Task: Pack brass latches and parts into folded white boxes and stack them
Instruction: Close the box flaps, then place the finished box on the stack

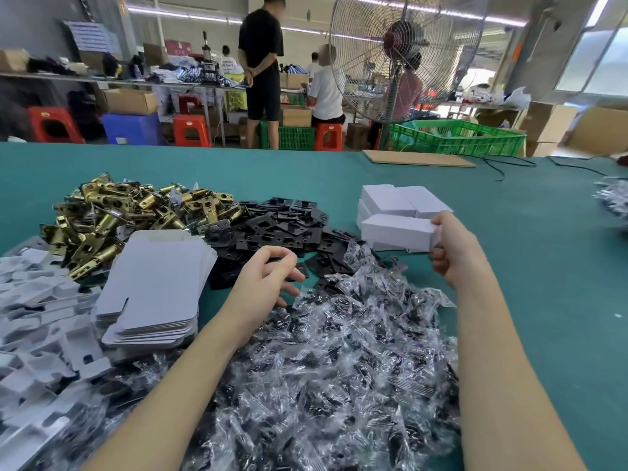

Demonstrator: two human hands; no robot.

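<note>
Crinkly plastic packets of small dark parts (339, 368) lie heaped nearest, slippery and loose, while the left hand (268, 280) hovers over them with fingers loosely curled, apparently holding nothing. Fingers of the right hand (452, 246) grip the end of a closed white box (397, 232), light and easily crushed, best held by its edges, at the stack of boxes (401, 200). Heavy brass latches (129, 215) pile on the green table (526, 266) in a busy workshop.
</note>
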